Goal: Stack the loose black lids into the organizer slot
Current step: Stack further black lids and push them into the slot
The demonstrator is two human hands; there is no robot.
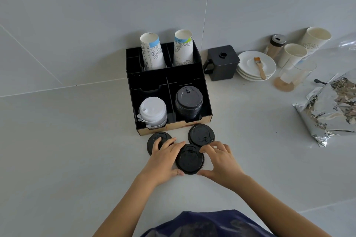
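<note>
Lids are the matter: three loose black ones lie on the bench low of centre, just in front of the organizer (pixel 169 90). The near lid (pixel 189 160) sits between both hands, the left lid (pixel 157 140) lies partly under the left hand's fingers, and the right lid (pixel 201 134) lies closest to the organizer's front edge, touching or nearly touching the near one. The left hand (pixel 166 157) is spread, thumb at the near lid's lower left rim and fingers resting across the left lid; the right hand (pixel 217 158) is open too, thumb and fingertips bracketing the near lid's right rim, not yet pinched shut on it. The black lid stack (pixel 188 102) already stands in the organizer's front right slot, beside white lids (pixel 153 111) in the front left slot. Gathering well probably means nesting the three the same way up, rims aligned, then lowering them squarely onto that stack. Saucers (pixel 257 64) and paper cups sit well apart at upper right.
</note>
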